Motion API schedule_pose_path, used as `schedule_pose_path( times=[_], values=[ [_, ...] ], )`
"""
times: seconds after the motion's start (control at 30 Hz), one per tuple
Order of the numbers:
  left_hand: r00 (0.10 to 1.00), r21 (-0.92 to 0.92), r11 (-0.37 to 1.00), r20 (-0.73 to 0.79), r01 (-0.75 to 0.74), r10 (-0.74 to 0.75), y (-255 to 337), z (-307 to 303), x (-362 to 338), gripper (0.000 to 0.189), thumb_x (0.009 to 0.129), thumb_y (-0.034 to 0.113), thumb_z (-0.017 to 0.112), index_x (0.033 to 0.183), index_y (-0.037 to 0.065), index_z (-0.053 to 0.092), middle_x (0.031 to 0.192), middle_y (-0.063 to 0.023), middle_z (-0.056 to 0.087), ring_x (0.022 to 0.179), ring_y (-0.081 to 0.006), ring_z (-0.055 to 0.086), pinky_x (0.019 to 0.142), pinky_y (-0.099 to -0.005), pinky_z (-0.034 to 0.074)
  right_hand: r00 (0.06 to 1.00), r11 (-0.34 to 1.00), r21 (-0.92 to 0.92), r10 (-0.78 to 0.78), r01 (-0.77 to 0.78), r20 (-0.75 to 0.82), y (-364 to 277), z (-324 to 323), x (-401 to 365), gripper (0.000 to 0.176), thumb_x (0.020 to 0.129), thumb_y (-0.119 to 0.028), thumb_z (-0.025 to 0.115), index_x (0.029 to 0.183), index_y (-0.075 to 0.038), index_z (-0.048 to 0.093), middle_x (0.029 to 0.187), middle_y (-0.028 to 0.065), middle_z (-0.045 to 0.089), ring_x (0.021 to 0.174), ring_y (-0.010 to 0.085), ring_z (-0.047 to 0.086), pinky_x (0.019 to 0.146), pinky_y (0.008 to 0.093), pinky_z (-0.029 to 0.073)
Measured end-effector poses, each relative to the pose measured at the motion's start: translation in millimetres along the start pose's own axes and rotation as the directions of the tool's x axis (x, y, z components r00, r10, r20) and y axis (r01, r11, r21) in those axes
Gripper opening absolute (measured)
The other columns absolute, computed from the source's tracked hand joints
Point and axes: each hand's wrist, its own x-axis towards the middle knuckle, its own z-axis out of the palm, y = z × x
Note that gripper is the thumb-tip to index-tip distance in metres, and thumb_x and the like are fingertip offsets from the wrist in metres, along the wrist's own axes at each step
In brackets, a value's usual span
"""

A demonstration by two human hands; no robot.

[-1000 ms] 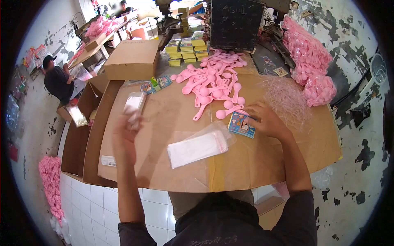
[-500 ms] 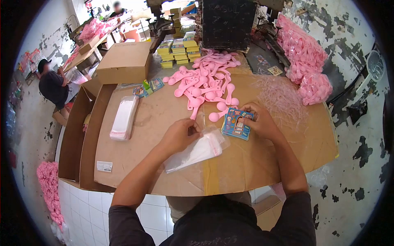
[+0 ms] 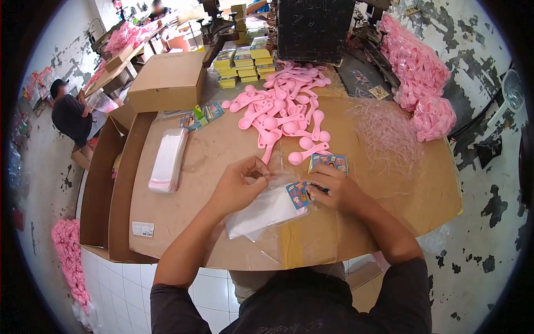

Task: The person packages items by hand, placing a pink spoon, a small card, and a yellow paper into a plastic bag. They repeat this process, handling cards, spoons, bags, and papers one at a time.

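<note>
My right hand (image 3: pixel 337 190) pinches a blue printed card (image 3: pixel 298 195) over one end of a small pile of clear plastic bags (image 3: pixel 264 211). Just beyond that hand, more blue cards (image 3: pixel 332 160) lie on the cardboard, partly covered by my fingers. At the left of the pile, my left hand (image 3: pixel 243 182) has thumb and forefinger pinched at the thin, clear film of the top bag. Pink plastic scoops (image 3: pixel 272 119) lie heaped beyond both hands, the nearest one close to the cards.
A thick stack of clear bags (image 3: pixel 168 160) lies at the left, near a cardboard box (image 3: pixel 167 80). Yellow-edged card stacks (image 3: pixel 243 64) stand at the back. Bagged pink scoops (image 3: pixel 417 72) and shredded pink strands (image 3: pixel 386 131) are on the right. A co-worker (image 3: pixel 72 114) sits far left.
My right hand has set most of the blue cards down and moved toward me and left with one card, over the bags. My left hand stays near the bags, its fingers slightly raised.
</note>
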Motion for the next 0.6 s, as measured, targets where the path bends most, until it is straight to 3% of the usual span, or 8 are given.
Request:
schedule_pose_path(
  times=[0.27,0.33,0.4,0.43,0.5,0.6],
  values=[
    [0.981,-0.322,0.93,0.139,0.177,-0.138,1,2,1,0.005,0.098,0.004,0.057,0.101,0.001,0.055,0.098,-0.011,0.072,0.096,-0.0184,0.07,0.091,-0.0312,0.053,0.992,1.0,0.0,0.002,-0.002,-0.125,-2,-1,0,0.023,0.086,-0.007,0.07,0.109,-0.001,0.07,0.096,0.0135,0.062,0.089,0.0317,0.063,0.08,0.0402,0.052],
    [0.987,-0.225,0.962,0.091,0.152,-0.135,-1,1,0,0.005,0.098,0.003,0.057,0.101,0.0,0.054,0.098,-0.0121,0.072,0.096,-0.0195,0.07,0.094,-0.0315,0.052,0.991,1.0,-0.018,0.004,-0.007,-0.135,-3,-1,0,0.023,0.086,-0.007,0.07,0.109,-0.002,0.071,0.096,0.0134,0.062,0.09,0.0318,0.063,0.08,0.0402,0.052],
    [1.0,-0.119,0.993,0.014,0.002,0.0,-3,0,0,0.005,0.097,0.003,0.058,0.101,0.0,0.055,0.098,-0.0129,0.071,0.096,-0.0203,0.071,0.094,-0.0322,0.052,0.996,0.996,-0.088,-0.011,0.003,-0.092,-6,-2,0,0.024,0.086,-0.006,0.07,0.109,-0.002,0.071,0.097,0.0133,0.062,0.091,0.0317,0.063,0.081,0.0401,0.052],
    [0.99,-0.053,0.989,-0.031,-0.136,0.135,-3,-2,2,0.006,0.096,0.002,0.058,0.101,0.0,0.055,0.098,-0.0132,0.071,0.096,-0.0206,0.071,0.093,-0.0327,0.053,0.995,0.993,-0.114,-0.03,0.02,-0.09,-7,-2,1,0.024,0.086,-0.005,0.07,0.11,-0.003,0.072,0.096,0.0132,0.062,0.091,0.0316,0.063,0.081,0.04,0.052],
    [0.975,-0.085,0.972,-0.059,-0.217,0.213,0,-7,4,0.007,0.095,0.0,0.059,0.101,0.0,0.055,0.098,-0.0134,0.072,0.095,-0.021,0.072,0.09,-0.0332,0.055,0.994,0.986,-0.161,-0.067,0.052,-0.088,-7,-1,2,0.025,0.087,-0.004,0.069,0.111,-0.004,0.072,0.095,0.0129,0.062,0.091,0.0312,0.063,0.08,0.0399,0.052],
    [0.999,-0.342,0.939,0.01,-0.04,0.046,9,-13,1,0.01,0.095,-0.002,0.06,0.103,0.0,0.056,0.096,-0.013,0.073,0.092,-0.0208,0.073,0.086,-0.0328,0.057,0.989,0.993,0.067,0.107,-0.1,-0.103,-11,-1,0,0.024,0.088,-0.004,0.07,0.112,-0.003,0.072,0.099,0.0126,0.064,0.093,0.0292,0.064,0.081,0.0379,0.052]
  ],
)
